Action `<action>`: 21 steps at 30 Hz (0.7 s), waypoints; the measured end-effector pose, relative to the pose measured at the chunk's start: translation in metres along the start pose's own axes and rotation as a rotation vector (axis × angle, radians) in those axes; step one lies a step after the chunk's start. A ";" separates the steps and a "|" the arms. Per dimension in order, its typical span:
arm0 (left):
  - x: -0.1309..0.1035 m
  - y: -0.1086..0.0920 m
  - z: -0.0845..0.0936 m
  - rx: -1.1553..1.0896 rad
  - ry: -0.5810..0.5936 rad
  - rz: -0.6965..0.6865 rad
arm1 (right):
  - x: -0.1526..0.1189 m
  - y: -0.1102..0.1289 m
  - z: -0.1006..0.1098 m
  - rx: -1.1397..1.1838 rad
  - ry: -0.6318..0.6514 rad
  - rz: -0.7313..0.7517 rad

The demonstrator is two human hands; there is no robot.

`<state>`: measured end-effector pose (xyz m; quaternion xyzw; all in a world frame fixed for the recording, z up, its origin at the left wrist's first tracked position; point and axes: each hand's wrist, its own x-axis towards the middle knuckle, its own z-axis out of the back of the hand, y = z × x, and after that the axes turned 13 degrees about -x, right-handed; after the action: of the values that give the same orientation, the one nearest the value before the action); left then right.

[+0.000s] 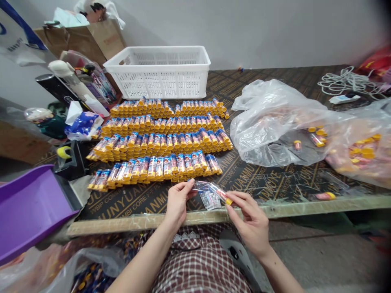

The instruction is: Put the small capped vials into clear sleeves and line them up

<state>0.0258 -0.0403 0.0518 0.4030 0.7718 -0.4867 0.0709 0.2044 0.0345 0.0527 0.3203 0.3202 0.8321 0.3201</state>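
Note:
Near the table's front edge, my left hand [180, 201] pinches the end of a clear plastic wrapper [200, 186]. My right hand [249, 215] grips the yellow end of a small tube [220, 193], whose other end meets the wrapper. Under them lies a clear printed plastic piece [210, 201]. Beyond my hands, several rows of small tubes [161, 166] with yellow ends and blue tops are stacked on the dark printed table [128, 202].
A white basket [161, 79] stands behind the rows. Clear plastic bags [265, 122] with more tubes spread at right, near a loose tube [325, 196]. A purple dustpan [33, 207], bottles [65, 75] and a paper bag [106, 40] are at left.

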 end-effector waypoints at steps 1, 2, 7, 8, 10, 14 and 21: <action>0.000 0.001 0.000 0.008 0.008 -0.016 | 0.000 0.001 -0.001 0.009 0.027 0.002; -0.001 0.001 0.000 0.014 0.025 -0.032 | 0.000 0.002 -0.002 0.027 0.062 0.002; -0.009 0.000 -0.005 -0.011 0.196 -0.025 | 0.002 0.006 -0.006 0.144 0.176 -0.007; -0.011 -0.001 -0.007 -0.017 0.220 -0.001 | 0.002 0.006 -0.007 0.161 0.182 -0.007; -0.015 -0.003 -0.008 -0.025 0.250 0.054 | 0.003 0.006 -0.009 0.181 0.198 0.008; -0.021 -0.004 -0.008 0.033 0.334 0.199 | 0.006 0.006 -0.012 0.063 0.158 0.101; -0.033 0.001 -0.006 0.137 0.460 0.321 | 0.012 0.004 -0.009 0.072 0.287 0.219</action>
<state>0.0503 -0.0533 0.0711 0.6236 0.6593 -0.4161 -0.0574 0.1891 0.0380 0.0547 0.2425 0.3555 0.8871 0.1670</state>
